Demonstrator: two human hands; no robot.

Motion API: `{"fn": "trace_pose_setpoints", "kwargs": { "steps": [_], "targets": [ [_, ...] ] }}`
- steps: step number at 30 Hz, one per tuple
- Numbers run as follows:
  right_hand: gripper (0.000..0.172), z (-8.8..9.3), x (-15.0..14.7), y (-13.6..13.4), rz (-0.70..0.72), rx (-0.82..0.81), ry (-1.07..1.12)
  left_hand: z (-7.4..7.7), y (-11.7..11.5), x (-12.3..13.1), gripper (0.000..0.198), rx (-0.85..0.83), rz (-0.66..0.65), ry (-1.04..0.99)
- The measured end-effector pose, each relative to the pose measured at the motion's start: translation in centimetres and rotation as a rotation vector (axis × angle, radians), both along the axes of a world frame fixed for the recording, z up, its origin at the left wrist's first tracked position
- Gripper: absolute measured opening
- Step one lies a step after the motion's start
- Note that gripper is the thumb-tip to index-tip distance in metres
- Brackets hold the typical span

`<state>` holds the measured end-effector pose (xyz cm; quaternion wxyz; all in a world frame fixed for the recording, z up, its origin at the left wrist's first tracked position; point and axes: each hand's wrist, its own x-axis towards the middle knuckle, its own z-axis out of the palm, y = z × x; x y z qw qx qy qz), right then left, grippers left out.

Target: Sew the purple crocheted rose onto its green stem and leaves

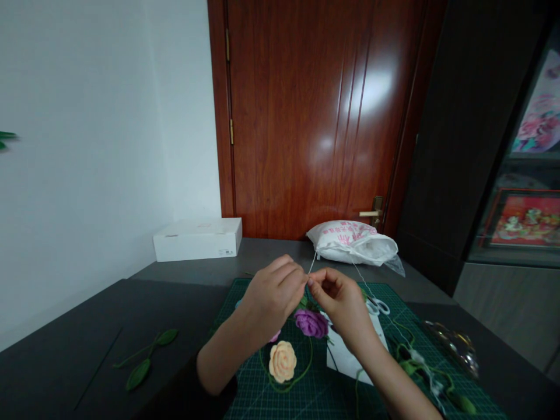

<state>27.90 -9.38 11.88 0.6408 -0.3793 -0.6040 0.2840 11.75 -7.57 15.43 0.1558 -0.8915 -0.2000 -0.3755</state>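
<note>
My left hand [276,294] and my right hand [341,300] meet fingertip to fingertip above the cutting mat, both closed in a pinch. A thin white strand of yarn [312,262] runs down from the white bag to where the fingertips join; the exact spot of the grip is partly hidden. Just below my hands is a purple crocheted rose [311,323] with bits of green leaf, and a pink petal edge shows by my left wrist. Nearer to me, a cream crocheted rose [282,361] lies on the green mat [245,388] with a looping green stem.
White-handled scissors [378,305] and a white sheet [350,359] lie beside my right forearm. Green yarn leaves [409,367] and a shiny ornate object [455,347] are at right. A white box [196,240] and printed bag [350,240] stand behind; a leafy stem [140,373] lies left.
</note>
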Motion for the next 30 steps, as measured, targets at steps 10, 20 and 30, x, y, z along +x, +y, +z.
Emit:
{"fn": "trace_pose_setpoints", "kwargs": {
  "steps": [10,20,30],
  "targets": [
    [0.028,0.8,-0.2,-0.3,0.100,-0.055,0.108,0.0,0.3,0.6,0.010,-0.595,-0.096,-0.402],
    [0.034,1.0,0.1,-0.4,0.180,-0.135,0.185,-0.2,0.4,0.7,0.037,-1.039,-0.305,-0.485],
    [0.033,1.0,0.1,-0.4,0.181,-0.152,0.261,0.4,-0.5,0.9,0.015,-0.642,-0.193,-0.507]
  ]
}}
